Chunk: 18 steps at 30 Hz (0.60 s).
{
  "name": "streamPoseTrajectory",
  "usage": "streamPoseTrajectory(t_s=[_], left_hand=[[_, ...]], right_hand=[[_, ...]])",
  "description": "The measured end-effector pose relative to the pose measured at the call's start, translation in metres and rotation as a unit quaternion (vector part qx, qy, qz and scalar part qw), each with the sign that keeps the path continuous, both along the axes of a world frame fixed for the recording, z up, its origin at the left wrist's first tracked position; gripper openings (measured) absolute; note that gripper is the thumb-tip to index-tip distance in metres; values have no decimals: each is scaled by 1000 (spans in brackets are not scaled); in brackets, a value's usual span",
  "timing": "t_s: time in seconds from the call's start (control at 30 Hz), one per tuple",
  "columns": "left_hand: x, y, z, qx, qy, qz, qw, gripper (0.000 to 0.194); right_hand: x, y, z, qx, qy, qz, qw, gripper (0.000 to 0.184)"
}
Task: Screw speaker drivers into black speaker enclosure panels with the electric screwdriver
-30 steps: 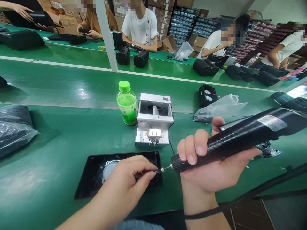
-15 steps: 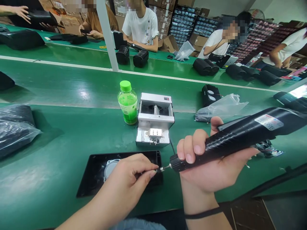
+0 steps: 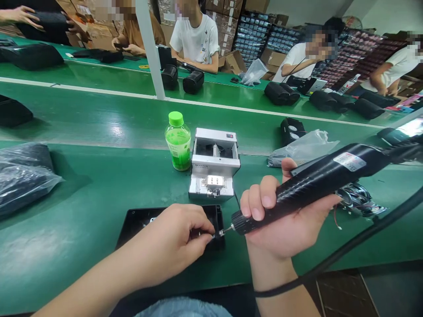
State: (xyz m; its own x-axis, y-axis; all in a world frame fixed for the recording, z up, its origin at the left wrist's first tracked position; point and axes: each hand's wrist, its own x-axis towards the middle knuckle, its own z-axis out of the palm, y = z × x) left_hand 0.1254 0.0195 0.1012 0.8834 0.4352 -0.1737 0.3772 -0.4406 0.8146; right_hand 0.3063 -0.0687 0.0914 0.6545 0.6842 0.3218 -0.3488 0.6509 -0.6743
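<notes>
My right hand [image 3: 267,220] grips a black electric screwdriver [image 3: 307,189] in its fist, with the thin bit pointing left. My left hand [image 3: 175,233] pinches a small screw [image 3: 214,236] at the bit's tip, though the fingers hide most of it. Beneath that hand lies a black panel [image 3: 211,218] on the green belt. Its round silver speaker [image 3: 152,219] is almost wholly hidden by my left hand.
A screw feeder [image 3: 214,165] and a green-capped bottle [image 3: 177,147] stand beyond the panel on the green belt [image 3: 99,211]. To the right lie a plastic bag [image 3: 302,149] and coiled wires [image 3: 358,200]. Several co-workers sit across further belts among black items.
The view has drifted slightly. My left hand has shifted left and now covers more of the speaker. The screwdriver has moved a little left, staying at the pinched screw.
</notes>
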Motion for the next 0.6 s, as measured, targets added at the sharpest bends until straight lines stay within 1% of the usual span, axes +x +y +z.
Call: streamPoseTrajectory(t_s=[0.1,0.2,0.37,0.5,0.6], left_hand=[[2,2,0,18,13,-14,1000,17],[4,1,-3,49,2,-16,999,18],[4,3,-5,28,-23,-38,999,20],[6,1,-5,41,-21,-26,999,19],[8,-4,-8,53,-27,-5,998,20]], right_hand=[[-2,2,1,-5,6,-3,1000,57],[-3,3,0,-9,8,-4,1000,57],[-2,3,-2,-5,15,3,1000,58],[-2,2,-3,0,18,10,1000,58],[-1,2,-3,1,17,11,1000,58]])
